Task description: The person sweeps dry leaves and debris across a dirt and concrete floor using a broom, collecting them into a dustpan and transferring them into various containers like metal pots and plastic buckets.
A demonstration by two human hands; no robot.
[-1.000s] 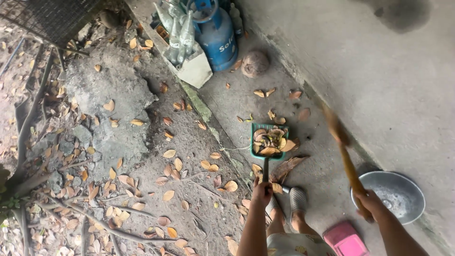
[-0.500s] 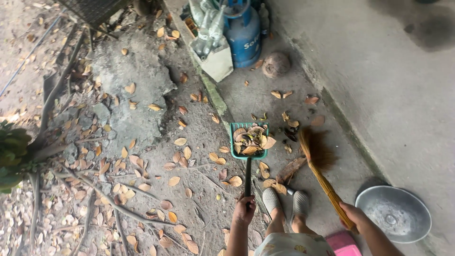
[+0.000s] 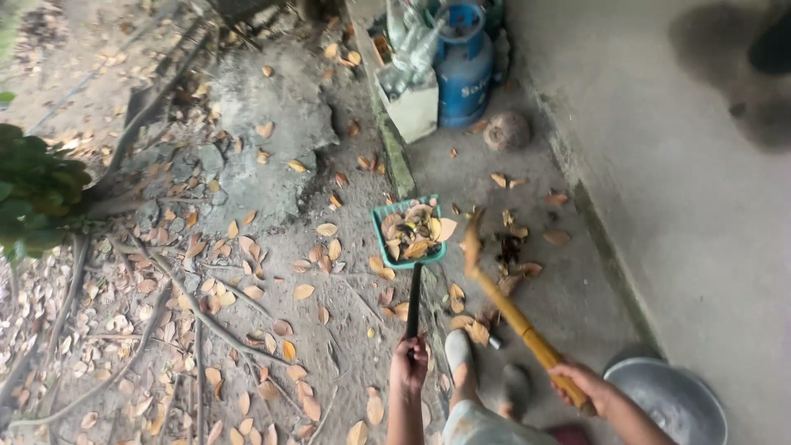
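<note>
My left hand grips the black handle of a green dustpan, whose pan holds a heap of dry brown leaves. It sits at the edge where the dirt meets the concrete strip. My right hand holds the yellow-brown handle of a broom. The broom's head, blurred, is just right of the dustpan. Loose dry leaves lie on the concrete by the broom. My feet in grey shoes stand below the pan.
A blue gas cylinder, plastic bottles in a white box and a coconut husk stand at the top. A metal basin sits at the lower right. Roots and fallen leaves cover the dirt on the left.
The broom has swung from the right in toward the dustpan. The dustpan stays low with leaves in it; the view has shifted so the cylinder sits further right.
</note>
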